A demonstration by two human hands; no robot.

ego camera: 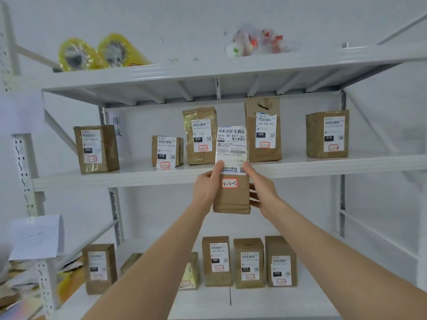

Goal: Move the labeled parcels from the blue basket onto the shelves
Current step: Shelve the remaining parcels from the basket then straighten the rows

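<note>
left hand (pixel 207 184) gripping left side of tall brown paper-wrapped parcel (pixel 231 198) with white label | right hand (pixel 262 191) gripping its right side | parcel hovering upright at white metal middle shelf (pixel 115 179) front edge

A: What covers the arms?
B: Bare skin only. The left forearm (pixel 171 250) and the right forearm (pixel 323 257) are uncovered from the wrists down to the bottom edge of the view.
A: And the hands?
B: The left hand (pixel 205 188) and the right hand (pixel 263 192) are bare as well. Both forearms look slim and smooth. The fingernails are too blurred to make out.
</note>
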